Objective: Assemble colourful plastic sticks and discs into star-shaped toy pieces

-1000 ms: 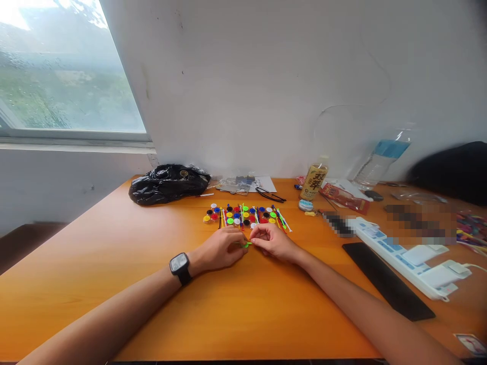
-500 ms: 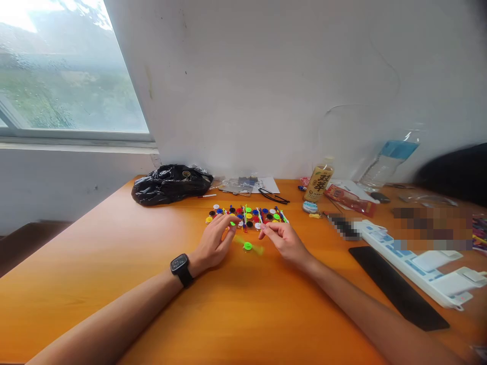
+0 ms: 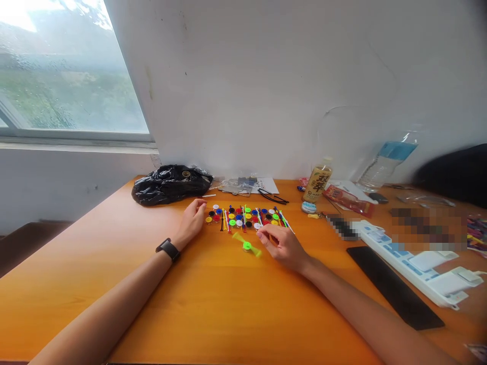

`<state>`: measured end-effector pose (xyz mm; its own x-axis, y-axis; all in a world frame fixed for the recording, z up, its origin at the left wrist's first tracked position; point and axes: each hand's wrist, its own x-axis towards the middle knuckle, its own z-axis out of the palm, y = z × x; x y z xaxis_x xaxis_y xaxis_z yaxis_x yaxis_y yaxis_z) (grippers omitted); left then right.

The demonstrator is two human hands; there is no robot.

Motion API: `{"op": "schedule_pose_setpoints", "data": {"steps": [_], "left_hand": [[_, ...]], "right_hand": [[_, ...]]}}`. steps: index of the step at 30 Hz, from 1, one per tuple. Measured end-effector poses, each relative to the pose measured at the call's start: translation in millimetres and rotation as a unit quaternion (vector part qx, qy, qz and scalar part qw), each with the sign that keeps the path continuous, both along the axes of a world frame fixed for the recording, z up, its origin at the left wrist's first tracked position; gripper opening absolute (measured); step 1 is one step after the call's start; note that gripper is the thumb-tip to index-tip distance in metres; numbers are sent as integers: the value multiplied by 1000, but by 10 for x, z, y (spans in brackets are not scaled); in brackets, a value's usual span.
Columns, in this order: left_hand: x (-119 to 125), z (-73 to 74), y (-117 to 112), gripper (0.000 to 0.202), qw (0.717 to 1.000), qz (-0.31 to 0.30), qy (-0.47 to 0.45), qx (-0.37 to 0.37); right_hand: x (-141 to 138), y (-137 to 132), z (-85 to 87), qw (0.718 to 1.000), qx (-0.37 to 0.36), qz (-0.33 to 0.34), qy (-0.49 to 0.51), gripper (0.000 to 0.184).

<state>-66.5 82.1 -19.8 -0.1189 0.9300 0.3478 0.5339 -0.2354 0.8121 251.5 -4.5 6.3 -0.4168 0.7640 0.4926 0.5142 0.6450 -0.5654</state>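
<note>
A small green spinning top (image 3: 247, 246) stands on the orange table (image 3: 228, 304), its stick blurred into a yellow-green streak. My right hand (image 3: 283, 245) lies just right of it, fingers curled, holding nothing I can see. My left hand (image 3: 193, 219) rests at the left end of a cluster of coloured caps and sticks (image 3: 247, 216), fingers loosely bent and touching the table beside the leftmost caps. A black watch (image 3: 167, 248) sits on my left wrist.
A black plastic bag (image 3: 171, 183) lies at the back left by the wall. Glasses (image 3: 272, 196), a drink bottle (image 3: 318, 181), a red packet (image 3: 348, 199), a water bottle (image 3: 384, 159), a white power strip (image 3: 414, 261) and a black flat pad (image 3: 393, 286) fill the right side.
Both hands held the green top together a second ago. They let it go, and it now spins alone. My left hand has moved left and back to the cluster's end; my right stays beside the top.
</note>
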Motion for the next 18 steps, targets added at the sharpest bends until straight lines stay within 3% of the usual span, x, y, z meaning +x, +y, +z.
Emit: {"op": "schedule_pose_setpoints", "data": {"steps": [3,9,18], "left_hand": [[15,-18,-8,42,997,-53,41,-26],[114,17,-127,42,966,-123,225,31],[170,62,-203,18,974,-120,181,63]], "right_hand": [[-8,5,2,1000,6,4,-3,22],[10,10,-13,1000,7,11,-16,22],[-12,12,-34,999,11,35,-17,20]]}}
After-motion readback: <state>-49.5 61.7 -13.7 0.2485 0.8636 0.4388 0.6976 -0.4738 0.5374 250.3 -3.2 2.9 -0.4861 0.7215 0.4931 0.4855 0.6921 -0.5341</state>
